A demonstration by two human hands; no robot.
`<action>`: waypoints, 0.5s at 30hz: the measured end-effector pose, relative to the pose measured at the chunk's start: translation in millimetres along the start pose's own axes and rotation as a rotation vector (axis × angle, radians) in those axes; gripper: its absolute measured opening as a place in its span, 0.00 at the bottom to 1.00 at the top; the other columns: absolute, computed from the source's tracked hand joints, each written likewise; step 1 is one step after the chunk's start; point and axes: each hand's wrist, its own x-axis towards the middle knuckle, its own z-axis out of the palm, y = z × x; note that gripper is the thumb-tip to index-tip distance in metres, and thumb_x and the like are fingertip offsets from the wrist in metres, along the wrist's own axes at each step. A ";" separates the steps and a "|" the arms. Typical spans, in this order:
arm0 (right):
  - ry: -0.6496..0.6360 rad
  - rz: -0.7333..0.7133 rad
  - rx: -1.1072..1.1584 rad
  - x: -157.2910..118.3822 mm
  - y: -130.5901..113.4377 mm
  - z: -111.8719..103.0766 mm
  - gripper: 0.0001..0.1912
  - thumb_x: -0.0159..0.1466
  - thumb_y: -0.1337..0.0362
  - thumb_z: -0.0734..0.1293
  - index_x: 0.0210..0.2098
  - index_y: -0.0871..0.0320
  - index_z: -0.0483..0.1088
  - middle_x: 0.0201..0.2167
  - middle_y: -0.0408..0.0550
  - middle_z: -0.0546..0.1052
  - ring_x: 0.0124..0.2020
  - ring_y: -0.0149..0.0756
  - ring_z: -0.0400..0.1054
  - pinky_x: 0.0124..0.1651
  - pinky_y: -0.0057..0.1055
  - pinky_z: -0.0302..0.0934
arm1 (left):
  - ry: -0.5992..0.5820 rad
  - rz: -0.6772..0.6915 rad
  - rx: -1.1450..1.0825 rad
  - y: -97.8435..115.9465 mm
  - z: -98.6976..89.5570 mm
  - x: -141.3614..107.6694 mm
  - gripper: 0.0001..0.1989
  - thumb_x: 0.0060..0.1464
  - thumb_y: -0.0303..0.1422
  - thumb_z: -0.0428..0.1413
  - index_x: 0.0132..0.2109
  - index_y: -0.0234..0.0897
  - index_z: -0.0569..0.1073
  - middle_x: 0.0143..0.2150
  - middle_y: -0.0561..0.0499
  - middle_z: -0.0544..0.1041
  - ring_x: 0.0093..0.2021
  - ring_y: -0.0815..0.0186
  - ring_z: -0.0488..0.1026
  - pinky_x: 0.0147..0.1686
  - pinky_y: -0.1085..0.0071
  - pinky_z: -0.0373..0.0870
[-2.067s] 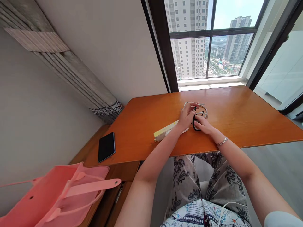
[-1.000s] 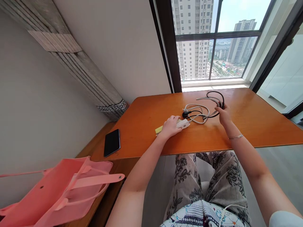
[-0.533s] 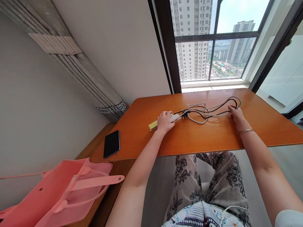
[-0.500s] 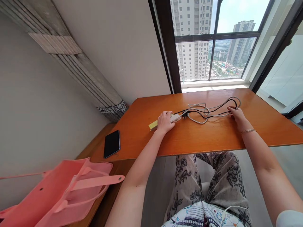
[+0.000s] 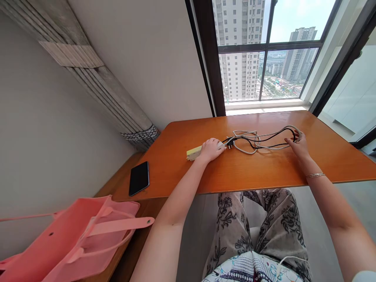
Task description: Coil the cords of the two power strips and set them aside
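Note:
On the orange-brown table, my left hand [image 5: 210,149] wraps over a white and yellow power strip [image 5: 194,153], covering its right part. A black plug [image 5: 230,143] lies just right of that hand. Looped white and black cables [image 5: 256,140] stretch from there across the table to the right. My right hand [image 5: 297,142] is closed round the far end of the loops, with its fingers curled about the cables.
A black phone [image 5: 139,178] lies on the table's left part. The wooden table [image 5: 249,172] ends in front of my lap. At the lower left stands a pink bag [image 5: 73,239]. Behind the table are a window [image 5: 266,74] and a curtain [image 5: 117,105].
My left hand has shifted slightly right on the power strip, which has turned a little. My right hand has moved right and its grip round the cable loops has changed.

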 end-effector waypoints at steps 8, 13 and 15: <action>-0.049 -0.009 0.042 -18.5 -9.4 2.1 0.24 0.51 0.50 0.72 0.42 0.56 0.70 0.46 0.54 0.76 0.42 0.44 0.73 0.48 0.46 0.68 | 0.098 -0.016 -0.022 7.2 -20.9 -3.6 0.18 0.58 0.34 0.53 0.55 0.41 0.69 0.52 0.42 0.76 0.50 0.49 0.74 0.45 0.59 0.68; -0.010 0.010 0.070 -20.7 -12.9 0.7 0.25 0.50 0.48 0.73 0.41 0.57 0.71 0.41 0.52 0.77 0.40 0.41 0.72 0.44 0.41 0.68 | 0.226 -0.057 0.083 -5.3 -43.2 23.0 0.18 0.59 0.32 0.52 0.57 0.44 0.71 0.53 0.43 0.74 0.52 0.50 0.73 0.51 0.57 0.66; 0.006 0.018 0.061 -22.0 -15.3 1.0 0.26 0.49 0.47 0.73 0.41 0.57 0.72 0.38 0.50 0.78 0.37 0.39 0.71 0.41 0.38 0.67 | 0.186 -0.104 0.095 -15.5 -42.1 36.1 0.18 0.59 0.31 0.53 0.56 0.45 0.71 0.55 0.43 0.73 0.52 0.51 0.73 0.52 0.56 0.66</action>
